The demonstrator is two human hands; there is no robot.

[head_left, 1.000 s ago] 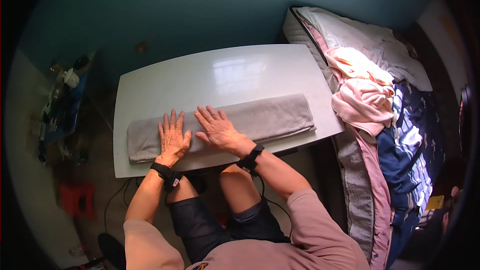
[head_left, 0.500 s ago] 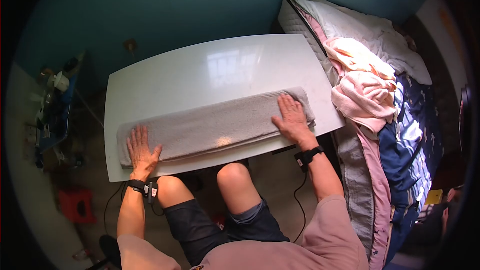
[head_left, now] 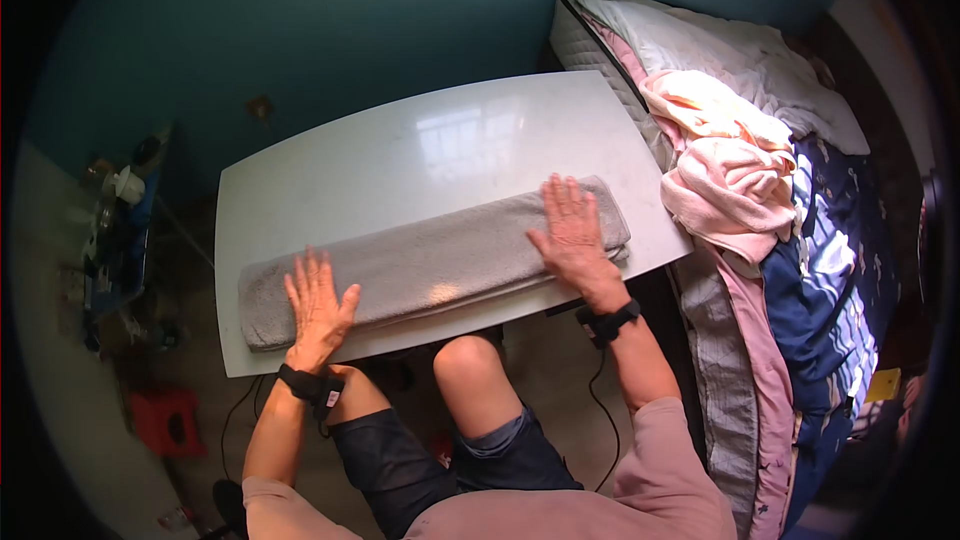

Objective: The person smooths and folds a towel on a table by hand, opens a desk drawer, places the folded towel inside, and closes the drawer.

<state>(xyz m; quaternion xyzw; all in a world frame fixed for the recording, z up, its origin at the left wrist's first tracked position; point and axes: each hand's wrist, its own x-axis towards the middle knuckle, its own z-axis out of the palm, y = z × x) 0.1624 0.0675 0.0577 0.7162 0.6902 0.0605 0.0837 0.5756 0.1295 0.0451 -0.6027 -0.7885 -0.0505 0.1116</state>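
A grey towel [head_left: 440,252], folded into a long flat strip, lies at a slant along the near side of the white table [head_left: 330,175]. Over its left part is my left hand [head_left: 318,308], with fingers stretched and thumb apart. Toward the towel's right end, my right hand [head_left: 574,232] is spread flat with its fingertips near the far edge. Both palms face down, and neither hand grips anything. Whether they press on the cloth or hover just above it, I cannot tell.
A bed with a pink blanket [head_left: 725,185], a white pillow [head_left: 690,40] and dark blue bedding [head_left: 800,290] adjoins the table's right side. On the left stand a cluttered shelf [head_left: 125,270] and a red stool [head_left: 168,422]. A cable [head_left: 608,410] hangs beside my right leg.
My left hand has slid right along the towel, away from its left end. My right hand has shifted slightly left and farther up. The camera view has tilted a little.
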